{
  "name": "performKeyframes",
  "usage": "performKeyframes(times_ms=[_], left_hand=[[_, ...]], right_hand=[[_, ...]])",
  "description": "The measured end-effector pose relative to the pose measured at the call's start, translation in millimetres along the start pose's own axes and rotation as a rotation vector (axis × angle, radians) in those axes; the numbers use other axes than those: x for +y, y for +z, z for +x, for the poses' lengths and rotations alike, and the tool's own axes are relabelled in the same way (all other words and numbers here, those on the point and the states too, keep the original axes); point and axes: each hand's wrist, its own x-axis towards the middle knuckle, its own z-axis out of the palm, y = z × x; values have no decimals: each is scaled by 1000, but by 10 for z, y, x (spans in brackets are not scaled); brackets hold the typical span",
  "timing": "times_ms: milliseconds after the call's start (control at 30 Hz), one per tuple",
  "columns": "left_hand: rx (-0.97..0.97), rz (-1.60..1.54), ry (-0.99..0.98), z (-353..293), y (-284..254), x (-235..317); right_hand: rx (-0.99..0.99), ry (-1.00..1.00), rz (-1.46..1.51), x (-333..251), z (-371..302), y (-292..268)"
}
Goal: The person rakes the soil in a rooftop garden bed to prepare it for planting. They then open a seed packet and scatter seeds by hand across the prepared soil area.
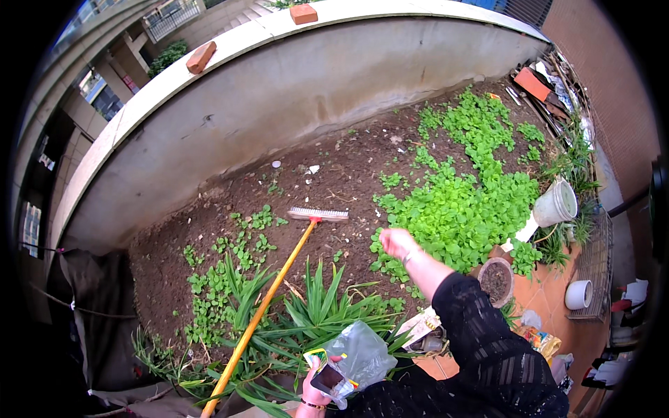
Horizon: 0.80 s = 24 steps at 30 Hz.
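Observation:
My right hand (398,243) is stretched out over the soil bed (334,167), beside the left edge of a thick patch of green leafy plants (453,209). Its fingers are curled closed, and whatever may be in them is hidden. Low in the view, my left hand (315,391) is closed around a small packet (330,376) with yellow and green edges and a dark middle. A clear plastic bag (362,354) bulges out next to the packet, against the same hand. Long strap-shaped leaves (317,306) grow just beyond it.
A broom-like brush (318,214) lies on the soil, its yellow pole running toward me. A low curved wall (293,104) bounds the far side, with bricks (304,14) on top. To the right are a white bucket (555,203), a round planter (496,281) and a white pot (578,295).

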Motion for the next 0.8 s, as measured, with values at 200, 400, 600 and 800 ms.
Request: performKeyframes(times_ms=[200,400,600,800], left_hand=[[90,-33,65,150,3,-38],[14,-118,67,168,285,266],[-71,-92,152,337,-195,155],[-13,80,206,236,-145,16]], right_hand=[[31,-742,49,-1957,-618,825],[-366,-424,-556,-712,-1829,1227],[-921,-1174,-1201,57,-2891,1684],[-895,-1287,-1951,383,-3097,1619]])
